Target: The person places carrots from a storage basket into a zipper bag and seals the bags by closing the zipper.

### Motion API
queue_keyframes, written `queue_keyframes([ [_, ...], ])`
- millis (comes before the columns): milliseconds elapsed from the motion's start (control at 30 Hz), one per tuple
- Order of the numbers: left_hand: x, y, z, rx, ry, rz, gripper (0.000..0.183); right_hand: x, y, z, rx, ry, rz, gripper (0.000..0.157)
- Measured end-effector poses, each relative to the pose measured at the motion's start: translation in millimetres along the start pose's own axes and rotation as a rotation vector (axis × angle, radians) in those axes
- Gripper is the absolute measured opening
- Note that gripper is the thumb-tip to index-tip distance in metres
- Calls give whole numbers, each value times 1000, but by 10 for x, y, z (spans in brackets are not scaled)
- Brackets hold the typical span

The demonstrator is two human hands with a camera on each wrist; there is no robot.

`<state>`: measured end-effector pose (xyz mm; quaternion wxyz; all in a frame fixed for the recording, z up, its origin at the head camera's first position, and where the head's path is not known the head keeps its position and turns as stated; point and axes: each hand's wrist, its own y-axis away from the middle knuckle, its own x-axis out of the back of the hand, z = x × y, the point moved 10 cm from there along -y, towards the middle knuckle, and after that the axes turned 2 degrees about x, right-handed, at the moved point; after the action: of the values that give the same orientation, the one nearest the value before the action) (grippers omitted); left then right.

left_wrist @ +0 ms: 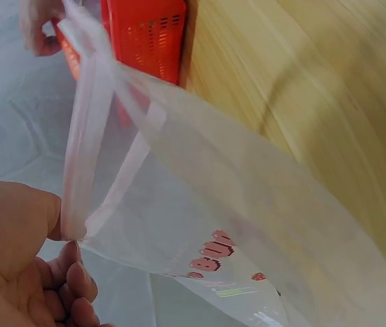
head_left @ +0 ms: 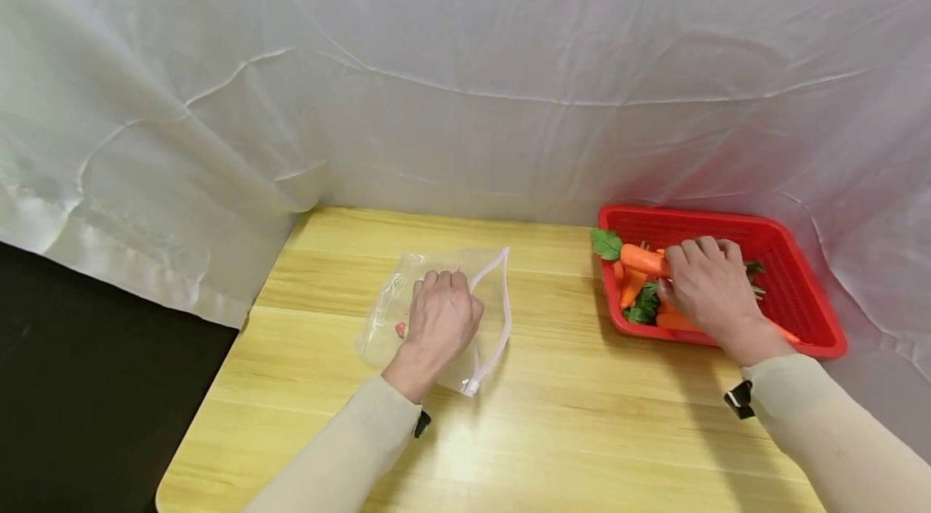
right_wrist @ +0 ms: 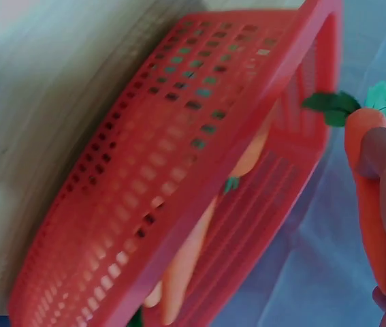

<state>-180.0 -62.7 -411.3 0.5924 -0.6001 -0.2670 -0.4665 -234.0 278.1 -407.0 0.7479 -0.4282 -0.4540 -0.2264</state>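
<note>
My left hand (head_left: 444,317) pinches the rim of a clear plastic zip bag (left_wrist: 179,170). In the left wrist view, the bag's pink-edged mouth gapes and red printed lettering shows on its side. My right hand (head_left: 707,287) grips an orange carrot (right_wrist: 370,204) with green leaves, held over the red plastic basket (head_left: 793,279). The carrot's leafy top points left, toward the bag, in the head view. More carrots (head_left: 631,287) with green tops lie in the basket, partly hidden under my right hand.
Both the bag and the basket are on a light wooden table (head_left: 575,416). A pale sheet (head_left: 465,133) hangs behind and around it, close to the basket's back and right side. A dark area (head_left: 94,384) lies beyond the table's left edge.
</note>
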Motion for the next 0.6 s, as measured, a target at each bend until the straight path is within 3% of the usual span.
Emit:
queue_keyframes([
  [233,54,-23,41,-36,-51,63,19,193,-128,-336,94,-9,87,34],
  [600,69,-69,-1,2,-11,75,20,494,-367,-909,186,-74,156,35],
])
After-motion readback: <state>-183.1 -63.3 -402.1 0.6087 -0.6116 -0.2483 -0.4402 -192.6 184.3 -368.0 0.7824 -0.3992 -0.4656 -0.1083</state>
